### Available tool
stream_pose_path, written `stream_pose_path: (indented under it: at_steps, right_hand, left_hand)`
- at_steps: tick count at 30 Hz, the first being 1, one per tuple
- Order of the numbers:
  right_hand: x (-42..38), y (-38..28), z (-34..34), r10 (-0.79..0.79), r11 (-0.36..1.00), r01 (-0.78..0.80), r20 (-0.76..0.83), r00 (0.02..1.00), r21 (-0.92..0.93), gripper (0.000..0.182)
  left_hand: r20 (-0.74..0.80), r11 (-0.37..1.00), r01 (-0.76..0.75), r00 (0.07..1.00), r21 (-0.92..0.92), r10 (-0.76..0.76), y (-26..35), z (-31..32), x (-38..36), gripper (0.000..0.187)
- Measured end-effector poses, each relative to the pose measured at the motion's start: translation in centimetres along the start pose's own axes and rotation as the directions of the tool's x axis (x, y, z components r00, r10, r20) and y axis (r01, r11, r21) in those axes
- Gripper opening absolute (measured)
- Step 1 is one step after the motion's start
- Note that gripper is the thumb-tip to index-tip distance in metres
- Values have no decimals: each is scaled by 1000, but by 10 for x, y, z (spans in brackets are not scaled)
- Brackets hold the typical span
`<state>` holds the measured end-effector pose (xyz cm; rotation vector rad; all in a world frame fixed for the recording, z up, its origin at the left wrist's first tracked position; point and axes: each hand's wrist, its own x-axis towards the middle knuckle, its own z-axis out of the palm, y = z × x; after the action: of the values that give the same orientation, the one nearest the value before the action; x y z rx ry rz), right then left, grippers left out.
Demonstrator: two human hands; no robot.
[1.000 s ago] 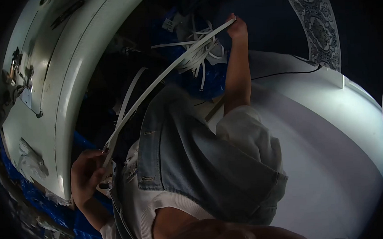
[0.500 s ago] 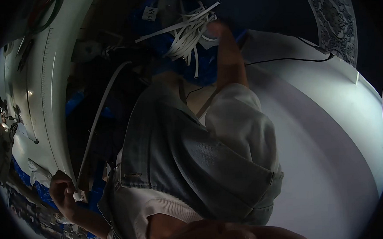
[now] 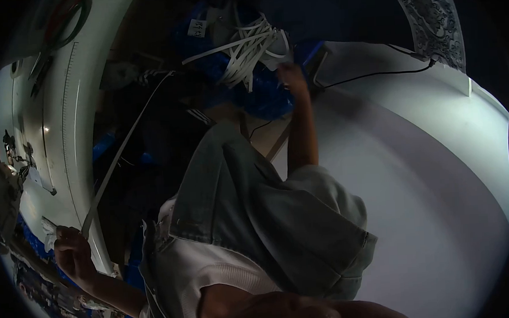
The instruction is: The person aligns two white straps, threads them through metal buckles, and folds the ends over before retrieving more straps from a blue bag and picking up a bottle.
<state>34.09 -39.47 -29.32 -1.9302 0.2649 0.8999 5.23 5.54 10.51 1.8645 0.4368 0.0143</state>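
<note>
My left hand (image 3: 74, 253) is closed at the lower left, its fingers pinching one end of a narrow white strap (image 3: 116, 153). The strap stretches up from my fingers to the dark area at upper centre, pulled nearly straight. At the top, a tangled bundle of white straps (image 3: 250, 51) lies on a blue plastic bag (image 3: 266, 103). Just below the bundle's right side is my right hand (image 3: 291, 77), its fingers loosely apart in dim light with nothing visible in them. A small white label (image 3: 197, 28) with handwriting sits beside the bundle.
A long white machine table (image 3: 81, 139) with a ruled scale runs along the left, scissors (image 3: 41, 69) lying on it. At right is a large white surface (image 3: 404, 168), with a black cable (image 3: 377, 76) and a patterned grey panel (image 3: 431, 20) beyond it.
My right hand has drawn back from the strap bundle towards me. My left hand has moved slightly left and up with the strap, which is now straighter.
</note>
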Motion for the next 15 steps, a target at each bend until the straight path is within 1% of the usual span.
stream_pose_path:
  at_steps: [1,2,3,4,5,6,7,8,9,10,11,12,13,14,15]
  right_hand:
    - [-20,-51,-14,-39,937,77,-115,993,340,22]
    - [-50,-110,-35,-56,939,99,-136,989,329,29]
    - [-71,-146,-59,-206,914,205,-36,978,350,32]
    - [-89,-177,-73,-358,873,308,67,931,378,35]
    - [-108,-207,-69,-382,868,333,67,922,368,35]
    - [-129,-235,-58,-594,741,478,130,794,472,34]
    - [-147,-259,-43,-775,577,572,170,609,584,33]
    - [-162,-280,-19,-798,559,587,188,573,586,33]
    - [-175,-299,12,-826,554,706,181,534,442,29]
    - [-187,-316,38,-854,520,802,187,485,295,25]
    - [-199,-329,61,-863,450,892,229,449,-53,20]
    - [-211,-341,85,-873,292,879,270,406,-377,15]
    - [-225,-353,115,-926,94,912,301,227,-399,13]
    - [-236,-362,143,-922,33,944,355,155,-328,13]
    - [-246,-371,165,-887,-213,945,455,-80,-249,9]
  left_hand:
    - [-35,997,-35,999,-66,33,-6,-3,-4,3]
    - [-41,996,-54,998,-74,51,-11,-6,-7,3]
    - [-68,985,-87,995,-146,78,-16,-9,-12,3]
    - [-104,969,-126,989,-214,106,-20,-12,-16,2]
    - [-124,964,-151,984,-217,126,-24,-14,-20,2]
    - [-157,956,-162,980,-244,126,-26,-12,-22,2]
    - [-195,948,-178,973,-265,128,-26,-12,-24,2]
    - [-234,945,-208,961,-254,149,-25,-9,-25,2]
    - [-246,957,-224,953,-185,176,-22,-4,-26,2]
    - [-270,967,-229,943,-109,193,-19,-1,-27,2]
    - [-323,962,-254,923,-103,210,-19,2,-30,1]
    - [-381,958,-274,898,-89,221,-20,3,-32,1]
    - [-414,950,-279,888,-141,199,-21,1,-35,2]
    - [-450,937,-289,876,-198,175,-29,-6,-38,2]
    - [-477,919,-329,857,-217,194,-32,-10,-41,3]
